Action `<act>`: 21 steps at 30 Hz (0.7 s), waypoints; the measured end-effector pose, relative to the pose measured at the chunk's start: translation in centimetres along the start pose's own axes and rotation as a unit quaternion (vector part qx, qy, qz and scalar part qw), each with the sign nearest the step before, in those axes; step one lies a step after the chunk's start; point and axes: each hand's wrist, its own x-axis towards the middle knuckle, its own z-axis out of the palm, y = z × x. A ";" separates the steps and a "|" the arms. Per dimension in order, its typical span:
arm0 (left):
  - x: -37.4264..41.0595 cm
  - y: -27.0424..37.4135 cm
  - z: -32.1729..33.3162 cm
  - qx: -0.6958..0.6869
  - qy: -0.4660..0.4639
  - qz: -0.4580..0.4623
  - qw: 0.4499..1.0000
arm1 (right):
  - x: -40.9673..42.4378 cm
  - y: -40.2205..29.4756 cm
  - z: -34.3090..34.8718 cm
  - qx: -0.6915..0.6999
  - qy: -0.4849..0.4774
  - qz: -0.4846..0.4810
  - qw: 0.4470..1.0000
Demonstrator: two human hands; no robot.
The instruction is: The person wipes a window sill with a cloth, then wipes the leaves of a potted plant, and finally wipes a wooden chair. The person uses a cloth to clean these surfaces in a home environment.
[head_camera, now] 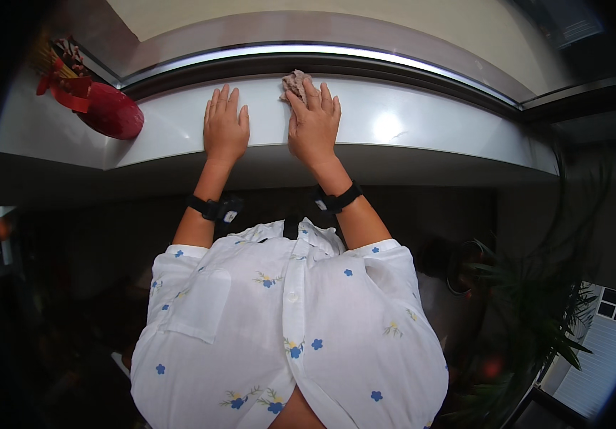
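Observation:
A white, glossy window sill runs across the upper part of the head view. Palm down on it lies my left hand, holding nothing, its thumb apart from the fingers. Farther right, my right hand holds a crumpled greyish-pink cloth against the sill. The thumb and index finger rest on the cloth, which lies close to the dark window frame; the palm side of this hand is hidden.
A red vase with a red ribbon and dried stems stands at the sill's left corner. Behind the sill is a window with a dark frame. A leafy plant stands at lower right.

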 end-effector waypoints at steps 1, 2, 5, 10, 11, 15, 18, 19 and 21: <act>-0.1 -0.1 0.1 0.002 0.001 0.000 1.000 | 0.1 0.8 -0.6 -0.004 -0.001 0.007 1.000; -0.2 -0.2 0.3 0.004 0.002 0.000 1.000 | 0.1 1.8 -1.3 0.003 0.000 0.027 1.000; -0.2 -0.3 0.3 0.008 0.011 0.007 1.000 | -0.2 6.1 -2.9 -0.034 0.014 0.066 0.997; 0.0 -0.3 0.3 0.011 0.017 0.018 1.000 | -1.2 14.8 -6.9 -0.130 0.045 0.133 0.982; -0.1 -0.4 0.5 0.014 0.019 0.018 1.000 | -1.5 16.4 -7.8 -0.154 0.042 0.149 0.976; -0.2 -0.7 0.6 0.008 0.000 0.007 1.000 | -3.3 23.3 -10.6 -0.199 0.068 0.210 0.955; -0.1 -0.3 0.2 0.003 0.000 0.004 1.000 | -4.1 26.7 -12.2 -0.194 0.113 0.240 0.944; 0.0 -0.1 0.1 0.004 0.001 0.001 1.000 | -4.2 27.5 -12.6 -0.185 0.120 0.237 0.946; 0.3 0.2 -0.1 0.006 0.003 -0.004 1.000 | -4.3 27.9 -12.9 -0.151 0.137 0.230 0.952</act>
